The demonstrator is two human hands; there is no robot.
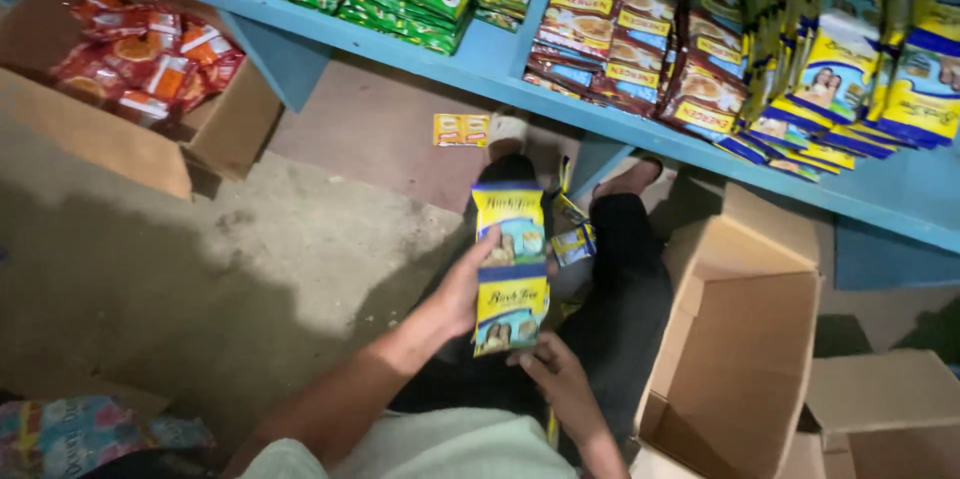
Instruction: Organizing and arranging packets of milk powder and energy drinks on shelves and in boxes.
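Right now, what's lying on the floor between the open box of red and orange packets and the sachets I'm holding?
In the head view, mostly bare concrete floor separates the cardboard box from the sachet strip; only one small yellow packet lies near the shelf.

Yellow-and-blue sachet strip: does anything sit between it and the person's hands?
No. The left hand grips the sachet strip at its left edge, and the right hand touches its lower end; nothing visible lies between.

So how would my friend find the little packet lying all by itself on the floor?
Start at the long blue shelf stacked with packets. Look just below its front edge, near the middle, down on the bare grey floor. There lies one small flat yellow and orange packet, alone, while every other packet is on the shelf, in a box or in the person's hands.
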